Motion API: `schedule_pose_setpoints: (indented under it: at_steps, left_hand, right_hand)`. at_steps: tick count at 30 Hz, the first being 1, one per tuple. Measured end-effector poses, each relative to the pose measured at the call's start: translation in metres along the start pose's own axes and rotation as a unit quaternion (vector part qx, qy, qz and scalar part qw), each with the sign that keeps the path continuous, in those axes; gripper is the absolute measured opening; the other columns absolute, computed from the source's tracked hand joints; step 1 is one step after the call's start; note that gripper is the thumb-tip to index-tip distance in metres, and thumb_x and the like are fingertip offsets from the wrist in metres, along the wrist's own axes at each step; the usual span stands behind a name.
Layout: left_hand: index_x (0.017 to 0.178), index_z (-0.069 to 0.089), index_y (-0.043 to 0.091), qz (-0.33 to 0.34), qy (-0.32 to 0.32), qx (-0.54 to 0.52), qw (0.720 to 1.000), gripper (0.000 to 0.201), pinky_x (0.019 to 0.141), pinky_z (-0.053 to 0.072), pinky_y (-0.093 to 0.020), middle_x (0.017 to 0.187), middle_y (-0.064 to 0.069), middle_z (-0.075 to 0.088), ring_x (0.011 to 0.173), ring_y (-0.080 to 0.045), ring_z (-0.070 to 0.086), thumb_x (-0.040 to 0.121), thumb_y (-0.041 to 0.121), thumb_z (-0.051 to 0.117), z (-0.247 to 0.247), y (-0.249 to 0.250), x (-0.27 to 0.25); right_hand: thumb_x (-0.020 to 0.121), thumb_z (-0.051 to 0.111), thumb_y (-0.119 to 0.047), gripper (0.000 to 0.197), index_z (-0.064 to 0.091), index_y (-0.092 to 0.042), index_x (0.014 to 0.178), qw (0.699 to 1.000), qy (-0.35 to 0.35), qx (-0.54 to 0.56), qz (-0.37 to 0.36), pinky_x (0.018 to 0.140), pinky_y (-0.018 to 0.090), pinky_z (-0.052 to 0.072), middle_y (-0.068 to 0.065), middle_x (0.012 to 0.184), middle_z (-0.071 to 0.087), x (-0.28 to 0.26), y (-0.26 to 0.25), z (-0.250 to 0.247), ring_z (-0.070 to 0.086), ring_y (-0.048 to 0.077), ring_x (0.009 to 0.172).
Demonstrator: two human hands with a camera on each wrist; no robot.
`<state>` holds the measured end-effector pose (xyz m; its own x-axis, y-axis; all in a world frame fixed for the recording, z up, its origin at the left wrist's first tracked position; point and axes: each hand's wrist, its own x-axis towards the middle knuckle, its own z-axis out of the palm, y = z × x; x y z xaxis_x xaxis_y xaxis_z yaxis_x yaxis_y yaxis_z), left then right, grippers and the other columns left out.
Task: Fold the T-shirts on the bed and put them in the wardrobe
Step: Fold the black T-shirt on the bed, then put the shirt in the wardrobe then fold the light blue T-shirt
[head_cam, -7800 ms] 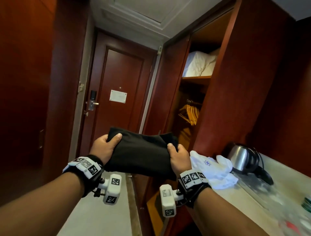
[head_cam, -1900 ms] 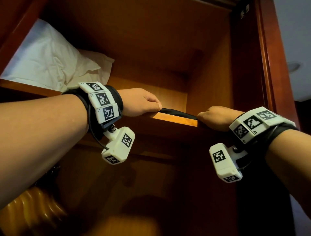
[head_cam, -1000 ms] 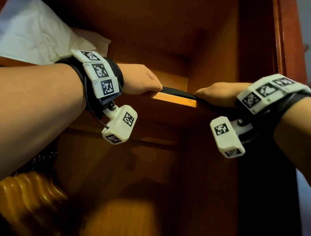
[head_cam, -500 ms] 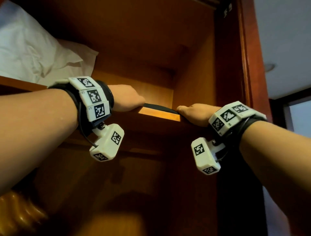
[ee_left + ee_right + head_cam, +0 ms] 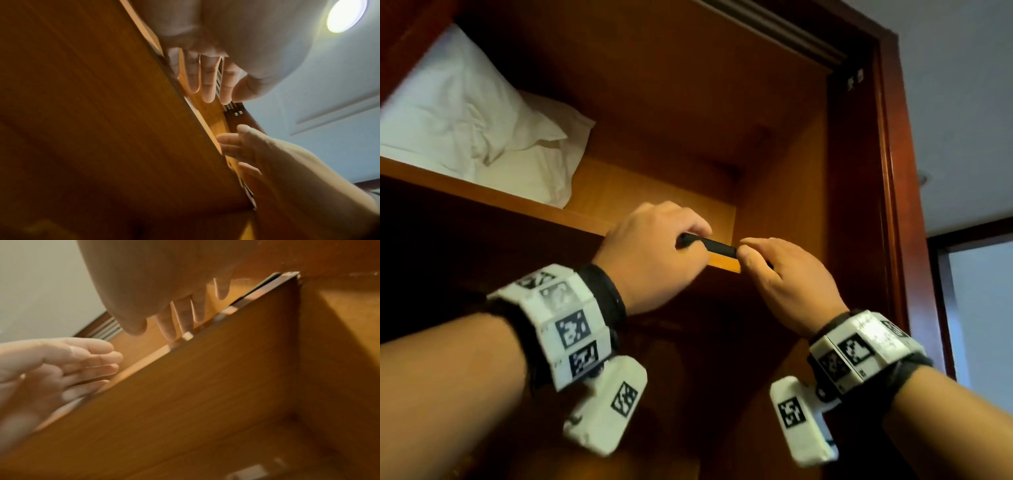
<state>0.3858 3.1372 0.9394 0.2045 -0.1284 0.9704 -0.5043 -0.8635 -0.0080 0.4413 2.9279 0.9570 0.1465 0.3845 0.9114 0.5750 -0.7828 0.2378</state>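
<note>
The folded black T-shirt [image 5: 719, 247] lies on the upper wardrobe shelf [image 5: 517, 202]; only its thin dark front edge shows, near the right corner. My left hand [image 5: 681, 236] is at the shirt's left end, fingers bent loosely over the edge. My right hand [image 5: 750, 253] is at its right end. In the left wrist view the left fingers [image 5: 207, 81] are straight against the shelf edge and hold nothing. The right wrist view shows the right fingers [image 5: 185, 316] straight too, with the left hand [image 5: 72, 363] open beside them. Most of the shirt is hidden by the shelf.
A white pillow [image 5: 476, 113] fills the left part of the same shelf. The wardrobe's right side panel [image 5: 859, 205] stands close to my right hand. Below the shelf the compartment is dark. A round ceiling lamp [image 5: 345, 16] shines overhead.
Both hands have come off the shirt's sides and moved toward each other at the shelf's front edge. The shirt stays on the shelf. My view has tilted upward.
</note>
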Motion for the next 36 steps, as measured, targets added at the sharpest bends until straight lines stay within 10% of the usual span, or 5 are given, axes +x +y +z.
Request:
schedule_pose_setpoints:
  at_steps: [9, 15, 23, 30, 36]
  left_hand:
    - [0.109, 0.062, 0.041, 0.046, 0.010, -0.124, 0.991, 0.026, 0.092, 0.043, -0.023, 0.110, 0.030, 0.055, 0.111, 0.007, 0.045, 0.088, 0.046, 0.049, 0.012, -0.004, -0.072]
    - [0.107, 0.064, 0.044, -0.020, -0.056, -0.183, 0.981, 0.026, 0.092, 0.036, -0.011, 0.117, 0.035, 0.051, 0.117, 0.009, 0.044, 0.086, 0.049, 0.050, 0.047, -0.020, -0.122]
    - [0.105, 0.065, 0.045, -0.066, -0.121, -0.260, 0.956, 0.025, 0.088, 0.035, -0.009, 0.118, 0.037, 0.051, 0.117, 0.009, 0.045, 0.085, 0.049, 0.051, 0.071, 0.019, -0.162]
    - [0.103, 0.069, 0.041, -0.093, -0.156, -0.360, 0.915, 0.017, 0.088, 0.042, -0.016, 0.112, 0.031, 0.059, 0.115, 0.006, 0.053, 0.092, 0.028, 0.065, 0.104, 0.108, -0.200]
    - [0.101, 0.069, 0.036, -0.049, -0.210, -0.409, 0.887, 0.023, 0.090, 0.048, -0.021, 0.104, 0.019, 0.063, 0.103, -0.002, 0.059, 0.080, 0.032, 0.059, 0.131, 0.232, -0.213]
  right_hand:
    - [0.094, 0.038, -0.066, 0.056, 0.052, -0.042, 0.143, 0.996, -0.060, 0.043, 0.058, 0.111, 0.028, 0.036, -0.022, 0.154, 0.039, -0.035, -0.039, 0.006, 0.036, -0.002, 0.139]
    - [0.085, 0.037, -0.076, 0.063, 0.045, -0.051, 0.142, 0.990, -0.096, 0.076, 0.076, 0.093, 0.007, 0.032, -0.034, 0.154, 0.027, -0.081, -0.049, 0.002, 0.030, -0.024, 0.127]
    - [0.090, 0.045, -0.069, 0.056, 0.046, -0.049, 0.143, 0.985, -0.112, 0.084, 0.104, 0.107, 0.015, 0.033, -0.035, 0.153, 0.031, -0.163, -0.054, -0.046, 0.030, -0.015, 0.138]
    - [0.090, 0.051, -0.063, 0.052, 0.053, -0.046, 0.139, 0.974, -0.124, 0.066, 0.177, 0.104, 0.007, 0.028, -0.034, 0.151, 0.035, -0.254, -0.044, -0.114, 0.031, -0.018, 0.136]
    - [0.088, 0.056, -0.054, 0.049, 0.058, -0.040, 0.134, 0.950, -0.144, -0.022, 0.275, 0.110, 0.025, 0.035, -0.018, 0.151, 0.045, -0.316, -0.006, -0.181, 0.038, -0.003, 0.139]
